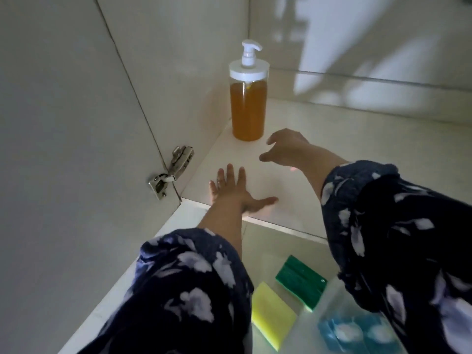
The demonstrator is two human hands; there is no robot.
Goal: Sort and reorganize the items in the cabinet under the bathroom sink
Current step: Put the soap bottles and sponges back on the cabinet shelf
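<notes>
A: Biggest first: what do you see?
B: The cabinet [293, 195], door swung out at 9 o'clock on a hinge [170, 169]. Its floor is pale; the back wall carries blurred shadows.
A: The sleeves?
B: Dark floral, at 6 and 4 o'clock, both cut off by the frame.
A: And inside?
B: One pump bottle [247, 98] of amber liquid, upright in the back corner at 12 o'clock. It carries no label I can read.
A: The hands?
B: The left hand [231, 192] lies flat on the cabinet floor, fingers spread, grasping nothing. The right hand [286, 148], just right of the bottle's base, hovers with loosely bent fingers, empty, not touching it.
A: Below, at 5 o'clock?
B: A green sponge [301, 279], a yellow sponge [272, 318], and a clear tub [329, 302] with blue packets [357, 333], blurred and partly cut off.
</notes>
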